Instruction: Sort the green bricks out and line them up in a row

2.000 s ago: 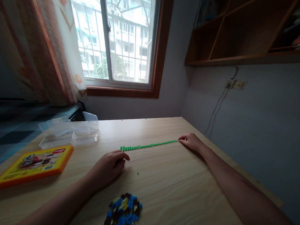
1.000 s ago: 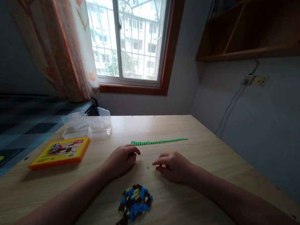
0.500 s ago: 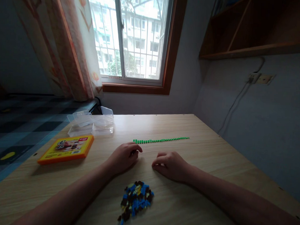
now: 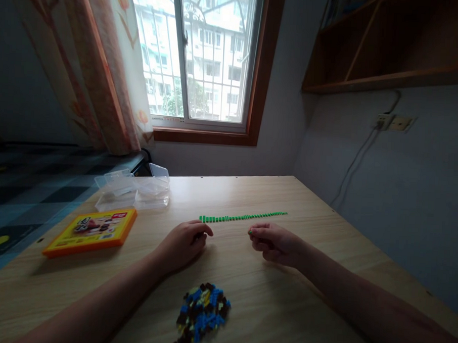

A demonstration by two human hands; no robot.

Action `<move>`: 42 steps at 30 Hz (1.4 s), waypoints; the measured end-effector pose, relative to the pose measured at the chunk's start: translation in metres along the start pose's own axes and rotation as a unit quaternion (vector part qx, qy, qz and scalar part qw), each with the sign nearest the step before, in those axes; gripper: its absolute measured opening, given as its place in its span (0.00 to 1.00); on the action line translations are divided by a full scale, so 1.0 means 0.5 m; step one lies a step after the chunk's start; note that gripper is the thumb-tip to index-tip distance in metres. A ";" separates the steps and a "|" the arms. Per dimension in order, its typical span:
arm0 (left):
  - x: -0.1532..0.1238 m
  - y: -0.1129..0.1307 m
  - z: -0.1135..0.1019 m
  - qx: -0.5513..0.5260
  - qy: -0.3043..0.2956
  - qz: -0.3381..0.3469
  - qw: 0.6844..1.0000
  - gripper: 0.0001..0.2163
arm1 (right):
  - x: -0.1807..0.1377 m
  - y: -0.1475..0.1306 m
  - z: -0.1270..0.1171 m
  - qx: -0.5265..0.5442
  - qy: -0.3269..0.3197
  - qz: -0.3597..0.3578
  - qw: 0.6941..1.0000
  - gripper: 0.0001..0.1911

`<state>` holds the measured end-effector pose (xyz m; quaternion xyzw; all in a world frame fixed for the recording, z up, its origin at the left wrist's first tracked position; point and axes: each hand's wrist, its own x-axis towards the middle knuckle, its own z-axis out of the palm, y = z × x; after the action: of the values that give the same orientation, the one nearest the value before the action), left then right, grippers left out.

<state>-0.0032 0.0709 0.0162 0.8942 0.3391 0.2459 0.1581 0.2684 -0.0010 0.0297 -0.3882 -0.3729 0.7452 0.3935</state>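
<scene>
A long row of tiny green building bricks [image 4: 234, 218] runs across the middle of the wooden table. My right hand [image 4: 273, 242] is just in front of the row's right half, with a small green brick [image 4: 250, 232] pinched between thumb and forefinger. My left hand [image 4: 186, 243] rests on the table by the row's left end. Its fingers are loosely bent, a gap shows between forefinger and thumb, and nothing is seen in it. Nearer to me, between my forearms, lies a heap of blue, brown and yellow bricks [image 4: 203, 314].
An orange-yellow box [image 4: 92, 231] with a printed lid lies at the left. Behind it stand clear plastic trays [image 4: 152, 193] near the table's left edge. A checked bed cover [image 4: 66, 195] is beyond that edge. A wall and a wooden shelf [image 4: 392, 77] are on the right.
My right hand has lifted and turned up, moving slightly right and toward the row; a green brick now shows in its fingertips. The left hand keeps its place. The whole view has shifted slightly.
</scene>
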 end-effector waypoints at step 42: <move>0.001 -0.012 -0.002 -0.009 0.002 0.023 1.000 0.12 | 0.000 -0.080 -0.389 -0.591 0.299 -0.166 0.730 0.19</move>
<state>-0.0064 0.0756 0.0145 0.8998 0.3163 0.2547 0.1595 0.4499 0.0640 -0.0178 -0.6772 -0.6598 0.1422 0.2930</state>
